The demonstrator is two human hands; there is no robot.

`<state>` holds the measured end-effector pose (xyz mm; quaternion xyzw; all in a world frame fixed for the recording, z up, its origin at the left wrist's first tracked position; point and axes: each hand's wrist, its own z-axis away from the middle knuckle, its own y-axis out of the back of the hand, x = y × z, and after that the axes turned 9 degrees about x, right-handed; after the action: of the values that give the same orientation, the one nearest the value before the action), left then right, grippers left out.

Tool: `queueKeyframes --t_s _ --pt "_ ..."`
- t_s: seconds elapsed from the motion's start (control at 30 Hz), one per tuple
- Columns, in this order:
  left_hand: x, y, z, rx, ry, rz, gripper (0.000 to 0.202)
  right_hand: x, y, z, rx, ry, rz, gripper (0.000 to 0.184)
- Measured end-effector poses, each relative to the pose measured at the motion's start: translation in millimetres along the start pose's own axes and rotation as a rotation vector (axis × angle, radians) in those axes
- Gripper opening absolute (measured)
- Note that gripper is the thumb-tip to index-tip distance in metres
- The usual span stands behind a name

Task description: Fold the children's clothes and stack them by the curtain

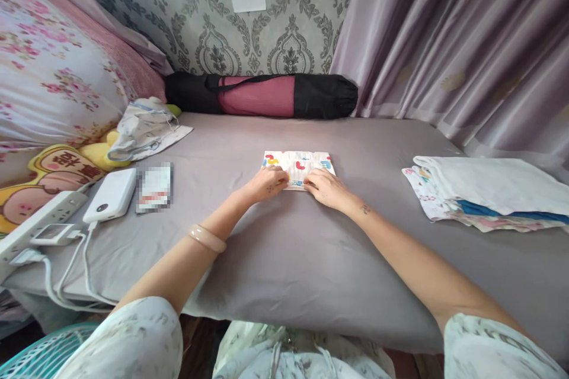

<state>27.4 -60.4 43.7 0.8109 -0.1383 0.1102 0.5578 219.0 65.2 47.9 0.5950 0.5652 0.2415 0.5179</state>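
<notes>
A small folded white cloth (306, 161) with red, yellow and blue prints lies flat on the grey bed sheet (320, 260). My left hand (268, 182), below a pale bangle (207, 238), has its fingers curled on the cloth's near left part. Across from it, my right hand (326, 186) pinches the near right part. Both sets of fingertips are close together at the near edge and partly hidden by the hands. The cloth's far edge shows beyond them.
On the right lies a stack of folded cloths (493, 183). A power bank (111, 194), a power strip (44, 225) and white cables (86, 266) sit at left, near a crumpled cloth (144, 130) and plush toys. A black and pink rolled bag (262, 95) lines the wall.
</notes>
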Motion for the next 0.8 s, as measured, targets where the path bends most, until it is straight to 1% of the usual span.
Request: queueKeyframes --t_s 0.17,0.27,0.33,0.43,0.57,0.67,0.73,0.8 --pt "-6.9 -1.9 -3.9 -0.063 0.138 0.219 0.010 9.5 -5.4 -1.5 -0.048 -0.142 -0.147 0.007" --pt "-8.4 0.5 -5.7 -0.124 0.231 0.320 0.012 15.0 -5.7 -4.3 -0.059 -0.219 -0.255 0.011" --pt "-8.4 2.1 -6.9 -0.141 0.266 0.367 0.014 17.2 -5.1 -6.4 -0.061 -0.254 -0.299 0.014" --pt "-7.5 4.7 -7.7 -0.109 0.273 0.366 0.017 18.3 -4.6 -8.4 -0.061 -0.276 -0.305 0.015" --pt "-5.9 7.1 -8.3 -0.074 0.243 0.319 0.018 17.7 -6.5 -9.0 -0.073 -0.286 -0.256 0.010" --pt "-5.4 5.6 -10.3 -0.084 0.238 0.291 0.015 16.5 -8.0 -8.5 -0.078 -0.273 -0.208 0.006" --pt "-5.6 3.5 -12.2 -0.104 0.237 0.278 0.013 16.0 -8.2 -8.0 -0.079 -0.238 -0.171 0.006" --pt "-6.3 1.5 -13.9 -0.131 0.205 0.268 0.014 15.9 -7.9 -7.6 -0.079 -0.196 -0.140 0.008"
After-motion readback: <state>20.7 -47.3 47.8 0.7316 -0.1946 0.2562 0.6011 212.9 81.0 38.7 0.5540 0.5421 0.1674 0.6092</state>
